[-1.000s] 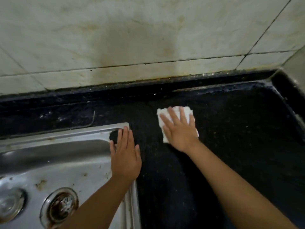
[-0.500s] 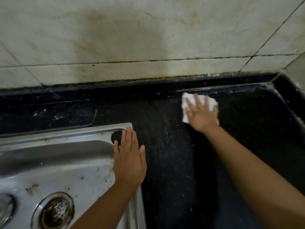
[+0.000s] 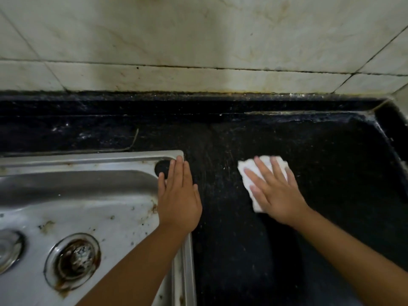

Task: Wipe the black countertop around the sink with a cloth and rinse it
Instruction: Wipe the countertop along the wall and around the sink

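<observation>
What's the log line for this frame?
phase: wiping | right hand: flat on cloth, countertop | left hand: on sink rim

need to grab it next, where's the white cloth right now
In the head view the white cloth lies flat on the black countertop, right of the steel sink, pressed under the spread right hand.
</observation>
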Tool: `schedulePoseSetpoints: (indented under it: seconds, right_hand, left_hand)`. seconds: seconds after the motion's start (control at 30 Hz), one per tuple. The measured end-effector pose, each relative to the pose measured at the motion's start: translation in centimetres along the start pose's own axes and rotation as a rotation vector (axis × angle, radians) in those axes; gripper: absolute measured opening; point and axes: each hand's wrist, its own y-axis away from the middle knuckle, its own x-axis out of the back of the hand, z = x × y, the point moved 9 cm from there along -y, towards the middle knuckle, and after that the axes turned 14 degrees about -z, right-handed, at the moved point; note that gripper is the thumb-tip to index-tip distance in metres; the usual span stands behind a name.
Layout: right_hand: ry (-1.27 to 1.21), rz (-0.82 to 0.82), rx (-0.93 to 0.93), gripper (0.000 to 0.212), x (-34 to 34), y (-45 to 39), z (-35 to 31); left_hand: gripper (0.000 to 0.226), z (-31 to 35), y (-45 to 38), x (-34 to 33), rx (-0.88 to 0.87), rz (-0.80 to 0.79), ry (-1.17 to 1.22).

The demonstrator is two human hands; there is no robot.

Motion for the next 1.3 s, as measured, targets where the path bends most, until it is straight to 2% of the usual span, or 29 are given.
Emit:
schedulePoseSetpoints:
  seconds: [0.03,0.1,0.17,0.3,0.4,0.53,0.63,0.7,0.77,0.87,1.0,1.1,1.2,1.3]
  right_hand:
    - [-0.06,-0.03,-0.017,0.081,1.0,-2.3,-0.6]
    - [-0.125,-0.059,-0.024,0.056,3.2,-6.3,-2.5]
    - [-0.17,-0.057,-0.019,0.047,3.6,-7.2,-3.9]
    - [0.039,0.1,0.078,0.05,-0.3,0.6,-6.1]
    - [0.04,0.024,0.154,0.048,-4.0,4.9,-5.5]
    - [0.005,0.065,0.054,0.057,1.7,-2.4,-5.4]
    - [-0.155,-0.028,0.027,0.048,4.7,-9.6,-5.8]
    - [-0.143,-0.06,0.023,0.048,5.6,-10.3,-6.5]
    - [-0.113,-0.052,0.057,0.048,4.1,-8.1,-6.9]
    - [0.037,0.074,0.107,0.053,-0.2,-0.3,-7.6]
    - [0.048,0.08,0.136,0.049,-4.6,5.8,-5.6]
    - [0.04,0.088,0.036,0.053,-0.5,1.1,-5.6]
    - [-0.098,-0.048,0.028,0.05,3.1,-6.3,-7.0]
    - [-0.11,-0.106,0.041,0.049,4.1,-7.5,-8.1]
  left_hand:
    - [0.067,0.0,0.0,-0.1,0.003,-0.01,-0.004]
    - [0.066,0.0,0.0,-0.2,0.015,-0.015,-0.02]
    - [0.06,0.0,0.0,0.0,0.031,-0.017,-0.054]
    - [0.053,-0.1,0.0,0.1,0.068,-0.064,-0.084]
    - [0.052,0.1,0.1,0.2,0.053,-0.063,-0.068]
    - [0.054,-0.2,-0.1,-0.1,0.056,-0.088,-0.063]
    - [0.064,-0.2,-0.1,-0.1,0.03,-0.05,-0.044]
    - [0.066,-0.2,0.0,-0.1,0.027,-0.053,-0.042]
    - [0.054,-0.3,0.0,-0.2,0.046,-0.08,-0.042]
    - [0.056,-0.2,0.0,0.0,0.033,-0.078,-0.023]
    - [0.083,0.0,0.1,0.0,-0.017,-0.042,0.035]
    - [0.084,-0.1,0.0,0.1,-0.03,-0.01,0.079]
    - [0.084,-0.1,0.0,0.1,-0.044,0.012,0.091]
    - [0.083,-0.2,0.2,0.2,-0.035,0.012,0.088]
